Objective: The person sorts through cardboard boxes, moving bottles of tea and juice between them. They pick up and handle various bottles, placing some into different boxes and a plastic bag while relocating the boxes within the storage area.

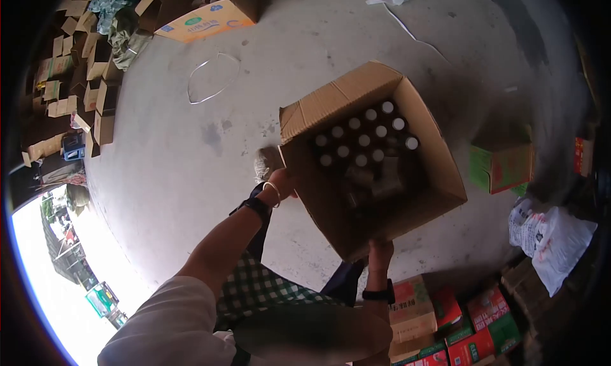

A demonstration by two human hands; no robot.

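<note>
An open brown cardboard box is held up in front of me, tilted, above the concrete floor. Several bottles with white caps stand in rows in its far part, and a few dim, unclear items lie nearer the middle. My left hand grips the box's left side, its fingers partly hidden by the wall. On the near edge, my right hand holds the box, its fingers mostly behind the cardboard.
Many cardboard boxes are heaped at the left. An orange-printed carton sits at the top. At the right are a green-and-brown box and a white plastic bag. Red and green cartons are stacked at the lower right.
</note>
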